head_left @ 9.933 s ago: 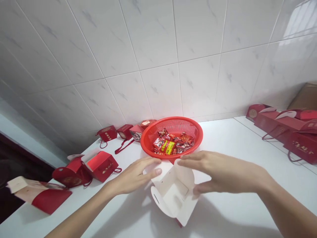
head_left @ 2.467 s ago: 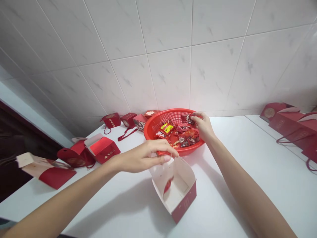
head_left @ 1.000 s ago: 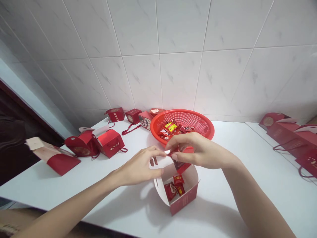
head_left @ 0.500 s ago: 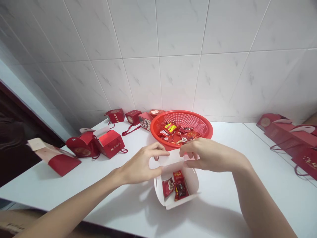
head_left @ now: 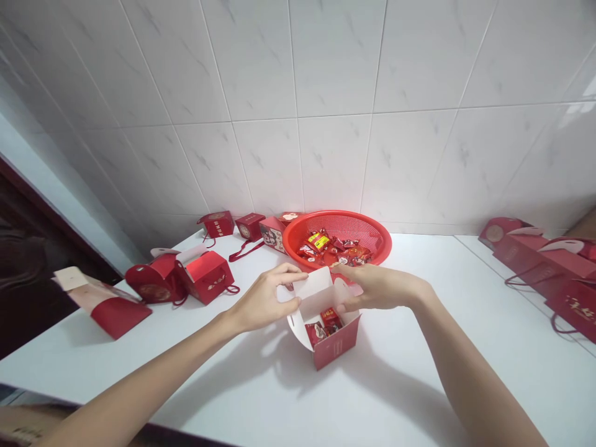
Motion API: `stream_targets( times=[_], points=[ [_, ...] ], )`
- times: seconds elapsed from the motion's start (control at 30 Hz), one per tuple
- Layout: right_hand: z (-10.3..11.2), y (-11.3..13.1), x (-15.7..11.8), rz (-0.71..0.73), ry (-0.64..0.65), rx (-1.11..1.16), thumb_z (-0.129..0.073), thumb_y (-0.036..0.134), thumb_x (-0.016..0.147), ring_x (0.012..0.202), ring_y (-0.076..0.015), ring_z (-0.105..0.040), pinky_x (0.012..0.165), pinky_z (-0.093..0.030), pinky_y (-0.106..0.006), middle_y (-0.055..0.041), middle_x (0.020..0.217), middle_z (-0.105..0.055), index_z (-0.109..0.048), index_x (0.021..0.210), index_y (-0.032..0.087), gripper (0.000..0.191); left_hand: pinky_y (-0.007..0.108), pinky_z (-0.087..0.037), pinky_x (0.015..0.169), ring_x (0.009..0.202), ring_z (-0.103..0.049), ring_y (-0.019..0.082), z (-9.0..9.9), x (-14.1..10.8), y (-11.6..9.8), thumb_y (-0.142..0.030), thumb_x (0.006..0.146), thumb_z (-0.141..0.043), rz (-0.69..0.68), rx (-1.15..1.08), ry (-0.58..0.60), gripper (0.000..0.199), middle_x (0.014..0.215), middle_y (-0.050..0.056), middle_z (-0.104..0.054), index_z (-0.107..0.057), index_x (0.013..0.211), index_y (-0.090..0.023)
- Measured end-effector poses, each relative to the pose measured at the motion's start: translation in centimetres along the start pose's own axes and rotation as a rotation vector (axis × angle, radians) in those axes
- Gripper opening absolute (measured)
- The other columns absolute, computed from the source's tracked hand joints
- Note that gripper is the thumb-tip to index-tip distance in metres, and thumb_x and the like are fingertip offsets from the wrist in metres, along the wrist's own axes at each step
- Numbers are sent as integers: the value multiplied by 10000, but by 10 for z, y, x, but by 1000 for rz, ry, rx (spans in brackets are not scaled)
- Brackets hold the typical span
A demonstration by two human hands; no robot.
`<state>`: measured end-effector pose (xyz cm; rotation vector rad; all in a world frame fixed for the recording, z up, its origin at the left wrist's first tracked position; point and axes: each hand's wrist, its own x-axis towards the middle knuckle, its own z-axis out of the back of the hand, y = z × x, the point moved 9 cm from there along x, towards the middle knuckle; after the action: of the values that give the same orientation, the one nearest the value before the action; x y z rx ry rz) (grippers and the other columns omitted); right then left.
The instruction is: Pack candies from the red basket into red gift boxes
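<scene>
We find the open red box (head_left: 336,351) before the basket (head_left: 384,242), the left hand (head_left: 267,298) pinching its raised flap (head_left: 316,288), apparently to steady it, while we cannot tell whether the right hand (head_left: 377,287), fingers curved, grips the side flap (head_left: 343,293).

Red boxes (head_left: 203,287) with gold characters (head_left: 217,282), printed yellow packet (head_left: 318,240) (none legible)

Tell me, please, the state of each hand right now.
Left hand: open, at the rear flap of the red box.
Right hand: curled at the box's right side; grip cannot be told.
</scene>
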<state>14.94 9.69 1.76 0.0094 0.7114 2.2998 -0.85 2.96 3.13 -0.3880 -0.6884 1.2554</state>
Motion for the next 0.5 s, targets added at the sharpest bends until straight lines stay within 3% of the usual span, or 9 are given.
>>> stream_targets(
  times=[0.13, 0.23, 0.4, 0.5],
  points=[
    [1, -6, 3, -35, 32, -69, -726, 383, 769, 872, -275, -648, 608, -471, -295, -113, 1082, -676, -543, 1365, 267, 633, 349, -558, 853, 894, -642, 193, 11, 4, 7, -218, 765, -607, -50, 14, -100, 419, 1107, 64, -675, -732, 1165, -211],
    [6, 2, 2, 27, 25, -70, -681, 343, 819, 962, -283, -638, 690, -492, -312, -112, 1136, -665, -540, 1360, 257, 566, 366, -566, 852, 891, -647, 198, 18, 6, 13, -237, 782, -608, -77, 24, -160, 395, 1125, 75, -680, -731, 1156, -204],
    [13, 21, -6, 162, -9, -44, -623, 323, 869, 1129, -291, -579, 825, -493, -351, -105, 1251, -633, -499, 1404, 242, 555, 367, -582, 847, 996, -660, 227, 17, 6, 13, -306, 854, -616, -104, 38, -158, 304, 1177, 79, -658, -725, 1129, -236],
    [17, 29, -11, 223, -47, -19, -591, 406, 902, 1174, -290, -556, 885, -475, -371, -102, 1280, -622, -494, 1416, 242, 548, 397, -550, 954, 1095, -641, 243, 12, 5, 7, -364, 894, -616, -115, 54, -130, 291, 1201, 81, -639, -716, 1137, -238]
  ],
)
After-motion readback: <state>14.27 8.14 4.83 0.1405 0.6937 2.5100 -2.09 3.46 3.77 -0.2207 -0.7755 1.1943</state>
